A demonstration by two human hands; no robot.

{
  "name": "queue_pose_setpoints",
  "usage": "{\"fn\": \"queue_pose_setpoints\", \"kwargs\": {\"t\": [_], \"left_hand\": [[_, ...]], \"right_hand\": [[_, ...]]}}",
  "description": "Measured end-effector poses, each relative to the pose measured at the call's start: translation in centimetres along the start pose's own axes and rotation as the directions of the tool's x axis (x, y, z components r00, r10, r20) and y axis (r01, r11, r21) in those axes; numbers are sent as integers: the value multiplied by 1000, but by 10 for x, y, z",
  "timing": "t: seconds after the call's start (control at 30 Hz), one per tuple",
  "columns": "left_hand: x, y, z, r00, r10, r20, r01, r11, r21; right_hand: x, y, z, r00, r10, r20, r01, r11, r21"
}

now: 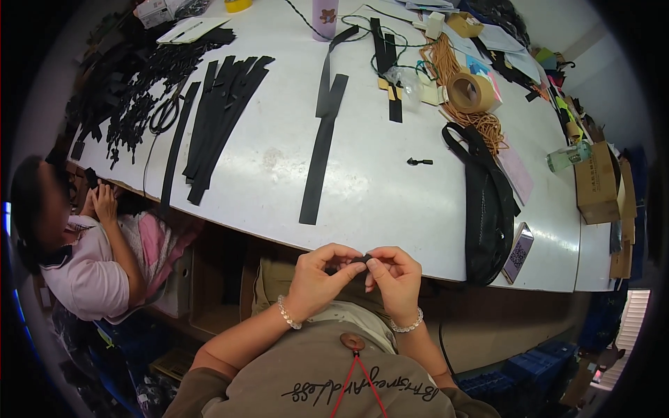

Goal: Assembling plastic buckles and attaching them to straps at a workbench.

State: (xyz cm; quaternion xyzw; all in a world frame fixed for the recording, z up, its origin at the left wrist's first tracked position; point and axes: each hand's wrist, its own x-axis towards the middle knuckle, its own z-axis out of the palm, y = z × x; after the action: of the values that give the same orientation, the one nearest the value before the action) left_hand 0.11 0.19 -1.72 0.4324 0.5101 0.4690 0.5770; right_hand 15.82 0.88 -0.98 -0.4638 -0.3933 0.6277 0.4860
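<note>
Close to my body, just off the table's near edge, both hands meet over a small black piece (361, 259), mostly hidden by the fingers; its kind cannot be made out. My left hand (324, 275) pinches one end between thumb and fingers. At the other end, my right hand (395, 275) closes thumb and fingertips on it. Ahead of them, long flat black straps (322, 171) lie on the white table (397, 223). A small black fitting (419, 161) rests alone to the right of the straps.
Left lie a bundle of black straps (226, 118), scissors (165, 115) and a heap of small black pieces (139, 94). Right are a black bag (486, 209), a phone (518, 252), brown tape (470, 93), tan cord (440, 59) and a bottle (568, 155). A co-worker (97, 258) sits at left.
</note>
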Motion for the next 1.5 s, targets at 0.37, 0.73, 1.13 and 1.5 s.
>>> {"fn": "queue_pose_setpoints", "kwargs": {"t": [0.37,0.73,1.13,1.5], "left_hand": [[-4,12,-2,1000,24,12,-24,1000,9],[-5,21,-3,1000,18,23,-21,987,157],[-5,33,-8,999,33,39,-42,967,251],[-6,39,-11,989,95,109,-125,942,311]], "right_hand": [[-1,6,-2,1000,20,7,-21,986,163],[-8,7,1,992,-126,24,126,991,35],[-5,-9,0,955,-260,140,290,913,-286],[-5,-20,-4,950,-219,223,292,875,-386]]}}
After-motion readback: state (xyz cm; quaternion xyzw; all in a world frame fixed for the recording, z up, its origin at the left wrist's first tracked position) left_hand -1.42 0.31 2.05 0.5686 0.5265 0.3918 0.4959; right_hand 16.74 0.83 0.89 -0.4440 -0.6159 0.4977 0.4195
